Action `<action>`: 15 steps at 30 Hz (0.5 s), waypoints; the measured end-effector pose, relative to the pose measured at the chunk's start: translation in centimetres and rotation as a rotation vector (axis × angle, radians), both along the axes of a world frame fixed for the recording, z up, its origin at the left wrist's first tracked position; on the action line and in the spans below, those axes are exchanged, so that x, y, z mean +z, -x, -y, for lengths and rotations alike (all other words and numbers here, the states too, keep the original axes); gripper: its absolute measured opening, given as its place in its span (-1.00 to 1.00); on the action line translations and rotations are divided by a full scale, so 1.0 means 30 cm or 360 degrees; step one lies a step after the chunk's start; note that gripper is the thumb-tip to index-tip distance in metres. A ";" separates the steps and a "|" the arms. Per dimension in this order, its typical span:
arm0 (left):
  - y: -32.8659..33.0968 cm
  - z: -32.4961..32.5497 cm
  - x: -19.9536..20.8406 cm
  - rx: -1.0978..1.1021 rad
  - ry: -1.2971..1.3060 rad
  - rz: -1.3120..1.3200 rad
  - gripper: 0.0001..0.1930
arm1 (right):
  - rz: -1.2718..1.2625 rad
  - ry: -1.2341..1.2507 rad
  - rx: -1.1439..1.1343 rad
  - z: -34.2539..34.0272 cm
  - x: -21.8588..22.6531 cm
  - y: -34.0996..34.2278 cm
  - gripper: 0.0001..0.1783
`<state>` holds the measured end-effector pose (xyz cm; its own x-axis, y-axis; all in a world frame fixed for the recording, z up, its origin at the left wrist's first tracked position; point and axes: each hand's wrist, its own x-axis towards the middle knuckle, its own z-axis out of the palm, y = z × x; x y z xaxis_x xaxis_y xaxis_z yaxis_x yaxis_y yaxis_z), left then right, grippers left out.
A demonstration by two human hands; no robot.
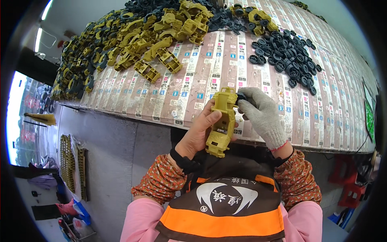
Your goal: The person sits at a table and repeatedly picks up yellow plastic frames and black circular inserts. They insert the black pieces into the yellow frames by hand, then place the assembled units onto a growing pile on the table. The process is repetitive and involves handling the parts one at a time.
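My bare left hand (pixel 201 128) is closed round a mustard-yellow toy car body (pixel 222 121), held upright lengthwise at the table's front edge. In a pale knitted glove, my right hand (pixel 261 113) pinches a small black toy wheel (pixel 241 97) against the upper right side of the body. The gloved fingers partly cover the wheel, so I cannot tell whether it is seated on the body. Ahead to the right lies a loose pile of black wheels (pixel 288 56). Several yellow car bodies (pixel 147 71) lie to the left on the table.
The table (pixel 193 86) is covered with printed sheeting. A large heap of yellow bodies and assembled cars (pixel 76 60) fills its left side. Black parts (pixel 227 21) lie at the back. Red stools (pixel 350 181) stand below on the right; stacked yellow parts (pixel 69 165) are at lower left.
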<state>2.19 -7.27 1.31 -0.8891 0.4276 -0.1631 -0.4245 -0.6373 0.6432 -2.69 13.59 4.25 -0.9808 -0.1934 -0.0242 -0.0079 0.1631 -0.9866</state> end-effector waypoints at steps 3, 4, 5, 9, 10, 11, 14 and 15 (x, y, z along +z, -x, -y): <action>-0.020 -0.012 -0.003 0.0046 0.0158 0.0121 -0.35 | -0.0080 -0.0086 -0.0036 0.006 -0.018 -0.043 -0.71; -0.026 -0.020 -0.006 0.0079 0.0228 0.0125 -0.36 | -0.0089 -0.0146 -0.0035 0.005 -0.012 -0.055 -0.71; -0.031 -0.026 -0.011 0.0113 0.0276 0.0101 -0.37 | -0.0097 -0.0205 -0.0032 0.003 -0.011 -0.066 -0.70; -0.053 -0.069 -0.043 0.0286 0.0511 -0.0101 -0.43 | -0.0057 -0.0047 -0.0093 0.005 -0.050 -0.100 -0.66; -0.061 -0.080 -0.050 0.0345 0.0583 -0.0177 -0.45 | -0.0031 -0.0042 -0.0089 0.006 -0.039 -0.108 -0.65; -0.066 -0.083 -0.052 0.0350 0.0569 -0.0211 -0.45 | -0.0005 -0.0038 -0.0085 0.007 -0.032 -0.116 -0.64; -0.074 -0.095 -0.063 0.0427 0.0598 -0.0292 -0.45 | -0.0079 -0.0003 -0.0094 0.010 -0.029 -0.139 -0.63; -0.076 -0.096 -0.063 0.0419 0.0625 -0.0320 -0.44 | -0.0128 -0.0011 -0.0099 0.010 -0.037 -0.140 -0.63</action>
<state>4.47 -4.39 -0.59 -0.9887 0.1258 -0.0814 -0.1256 -0.3998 0.9080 1.52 13.30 3.14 -0.9897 -0.1323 0.0539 -0.0765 0.1726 -0.9820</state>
